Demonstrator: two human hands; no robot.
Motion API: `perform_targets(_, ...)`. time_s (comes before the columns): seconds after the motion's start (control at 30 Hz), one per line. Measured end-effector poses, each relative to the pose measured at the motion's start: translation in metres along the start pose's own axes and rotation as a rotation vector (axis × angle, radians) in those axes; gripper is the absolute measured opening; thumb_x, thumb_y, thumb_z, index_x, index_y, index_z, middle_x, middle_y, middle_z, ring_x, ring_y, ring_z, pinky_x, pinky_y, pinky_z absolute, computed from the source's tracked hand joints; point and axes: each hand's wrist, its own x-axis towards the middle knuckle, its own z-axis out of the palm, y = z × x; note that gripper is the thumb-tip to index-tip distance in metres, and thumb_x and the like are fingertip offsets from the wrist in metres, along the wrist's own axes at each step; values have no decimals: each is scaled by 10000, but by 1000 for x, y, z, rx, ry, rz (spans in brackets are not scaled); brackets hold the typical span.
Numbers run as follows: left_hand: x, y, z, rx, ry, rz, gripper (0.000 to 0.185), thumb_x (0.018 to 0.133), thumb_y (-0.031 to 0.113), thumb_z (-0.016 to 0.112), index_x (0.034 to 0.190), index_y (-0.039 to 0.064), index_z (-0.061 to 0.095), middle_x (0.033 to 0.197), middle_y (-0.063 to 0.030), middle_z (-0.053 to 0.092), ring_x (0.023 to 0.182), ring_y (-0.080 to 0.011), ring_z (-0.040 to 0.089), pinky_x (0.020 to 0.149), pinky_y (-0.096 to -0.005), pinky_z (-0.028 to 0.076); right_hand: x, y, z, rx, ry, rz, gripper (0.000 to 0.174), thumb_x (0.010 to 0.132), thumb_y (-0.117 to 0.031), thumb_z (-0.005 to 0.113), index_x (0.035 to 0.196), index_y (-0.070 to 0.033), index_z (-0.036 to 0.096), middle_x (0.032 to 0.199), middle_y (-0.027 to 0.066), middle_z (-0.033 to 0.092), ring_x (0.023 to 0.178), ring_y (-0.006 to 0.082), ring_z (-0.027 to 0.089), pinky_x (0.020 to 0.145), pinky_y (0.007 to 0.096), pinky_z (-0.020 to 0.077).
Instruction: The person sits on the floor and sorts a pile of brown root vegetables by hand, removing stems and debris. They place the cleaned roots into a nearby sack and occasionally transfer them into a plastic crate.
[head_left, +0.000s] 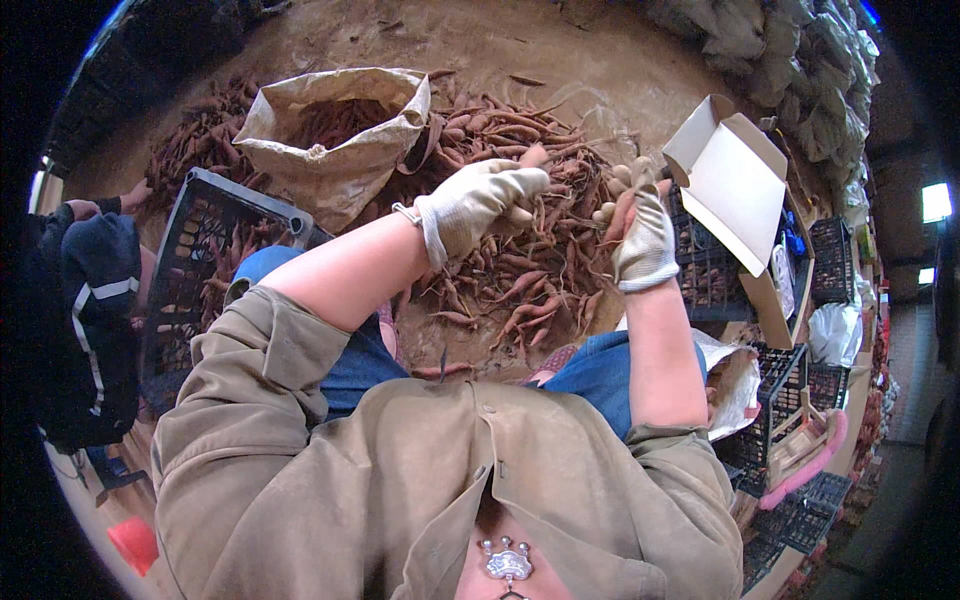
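Observation:
My left hand (484, 206), in a pale work glove, is closed around a reddish sweet potato (534, 156), whose blurred end sticks out past the fingers. My gloved right hand (646, 236) grips another sweet potato (621, 214), with pale glove fingertips curled over it. Under and between both hands spreads a heap of sweet potatoes (517, 135) with thin stringy roots. Beyond my left hand stands an open woven sack (330, 176) with sweet potatoes inside.
A black plastic crate (244, 196) holding sweet potatoes stands left, near another person's dark sleeve (109, 204). To the right are an open cardboard box (739, 195), a crate (701, 259), a white sack (731, 382) and a pink-edged wooden item (806, 457). Stuffed bags (810, 90) line the upper right.

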Motion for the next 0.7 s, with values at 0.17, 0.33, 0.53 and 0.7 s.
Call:
perform_targets(0.17, 8, 0, -10, -249, -162, -126, 261, 918, 273, 581, 1076, 68, 614, 763, 31, 566, 605, -72, 528, 543, -223, 407, -2, -7, 10, -77, 6, -155, 370, 862, -331, 695, 1078, -41, 618, 848, 12, 659, 595, 65, 556, 472, 192, 454)
perform_targets(0.33, 5, -11, -5, -343, -404, -149, 311, 899, 248, 604, 1152, 68, 595, 987, -28, 670, 783, -118, 641, 686, -288, 526, -12, -1, 19, 211, -449, 148, 352, 889, -106, 654, 1224, -40, 566, 994, 13, 646, 858, 90, 619, 726, 212, 522)
perform_targets(0.53, -17, 9, 16, -292, -370, -140, 289, 926, 285, 587, 1133, 86, 611, 904, -12, 671, 703, -100, 630, 543, -268, 509, -16, 1, 24, 125, -550, 94, 308, 874, -75, 661, 1166, -15, 583, 979, 41, 662, 932, 127, 625, 795, 215, 499)
perform_targets(0.7, 3, -5, -9, -199, -229, -161, 264, 944, 340, 561, 1017, 93, 615, 714, 6, 636, 515, -75, 560, 434, -243, 459, -7, -3, 12, -163, -388, 21, 184, 897, -164, 646, 1041, -51, 665, 890, 24, 680, 657, 71, 572, 525, 166, 398)
